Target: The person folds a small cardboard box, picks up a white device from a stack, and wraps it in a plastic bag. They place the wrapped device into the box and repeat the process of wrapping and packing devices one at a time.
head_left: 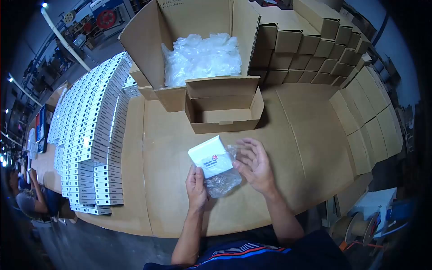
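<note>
A small white box [211, 155] with a printed logo is held over the middle of the table, partly inside a clear plastic bag [222, 183]. My left hand [197, 189] grips the box's lower left side, thumb on its face. Beside the box on the right, my right hand [255, 166] has its fingers spread and curved, the thumb near the bag's edge; whether it pinches the film is hard to make out. Beyond the hands stands an open, empty brown carton [225, 125] with its lid flap raised.
A large carton [245, 36] full of clear plastic bags [202, 58] stands at the back. Stacked white boxes [90, 130] fill the left side. Brown cartons [288, 42] are piled back right, with more [378, 121] along the right edge. A person [38, 200] is at far left.
</note>
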{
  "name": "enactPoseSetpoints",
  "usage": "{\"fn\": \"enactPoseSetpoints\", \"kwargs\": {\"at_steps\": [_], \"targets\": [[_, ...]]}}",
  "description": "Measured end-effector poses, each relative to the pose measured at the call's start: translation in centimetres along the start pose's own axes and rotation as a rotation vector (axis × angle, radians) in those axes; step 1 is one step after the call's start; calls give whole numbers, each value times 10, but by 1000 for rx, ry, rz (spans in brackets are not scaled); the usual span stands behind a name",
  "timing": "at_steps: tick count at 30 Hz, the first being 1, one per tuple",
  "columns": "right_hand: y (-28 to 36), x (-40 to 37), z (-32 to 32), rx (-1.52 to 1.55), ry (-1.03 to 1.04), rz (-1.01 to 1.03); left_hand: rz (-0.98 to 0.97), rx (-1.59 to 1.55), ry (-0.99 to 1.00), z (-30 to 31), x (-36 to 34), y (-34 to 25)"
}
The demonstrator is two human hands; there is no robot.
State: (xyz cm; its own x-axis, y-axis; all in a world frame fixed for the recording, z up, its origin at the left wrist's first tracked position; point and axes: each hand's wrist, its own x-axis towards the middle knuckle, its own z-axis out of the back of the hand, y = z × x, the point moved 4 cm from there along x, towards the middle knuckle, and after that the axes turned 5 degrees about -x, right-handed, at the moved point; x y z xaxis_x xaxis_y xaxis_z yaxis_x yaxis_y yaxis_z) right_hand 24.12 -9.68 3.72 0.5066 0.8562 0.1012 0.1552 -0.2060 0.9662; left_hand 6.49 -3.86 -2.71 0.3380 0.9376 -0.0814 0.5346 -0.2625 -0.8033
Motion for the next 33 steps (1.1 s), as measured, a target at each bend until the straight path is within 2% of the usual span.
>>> {"fn": "enactPoseSetpoints", "kwargs": {"at_steps": [3,4,7,10,12,14,20,24,27,28,31,33], "targets": [[-23,-15,1,43,10,-224,-60,29,11,1,2,-1],[-29,-20,-2,36,-58,-132,-75,99,39,3,3,0],[-30,-19,-6,68,-122,-70,-106,138,88,4,4,3],[-33,-19,-3,64,-120,-12,-61,333,53,11,4,2],[-34,-18,-2,64,-112,26,-2,352,25,1,-1,-8],[-33,-17,-2,76,-95,50,-92,250,90,-14,1,-15],[-31,-19,-8,28,-50,88,-133,284,124,-14,2,-12],[-29,-25,-17,-220,-172,212,-117,351,184,-15,3,-13],[-31,-25,-24,-350,-244,399,-81,277,258,-29,4,-12],[-35,-25,-24,-386,-264,397,-30,298,259,-29,3,-9],[-42,-20,-21,-216,-323,378,-122,298,285,-21,1,2],[-41,-19,-20,-227,-301,375,-111,449,198,-13,2,1]]}}
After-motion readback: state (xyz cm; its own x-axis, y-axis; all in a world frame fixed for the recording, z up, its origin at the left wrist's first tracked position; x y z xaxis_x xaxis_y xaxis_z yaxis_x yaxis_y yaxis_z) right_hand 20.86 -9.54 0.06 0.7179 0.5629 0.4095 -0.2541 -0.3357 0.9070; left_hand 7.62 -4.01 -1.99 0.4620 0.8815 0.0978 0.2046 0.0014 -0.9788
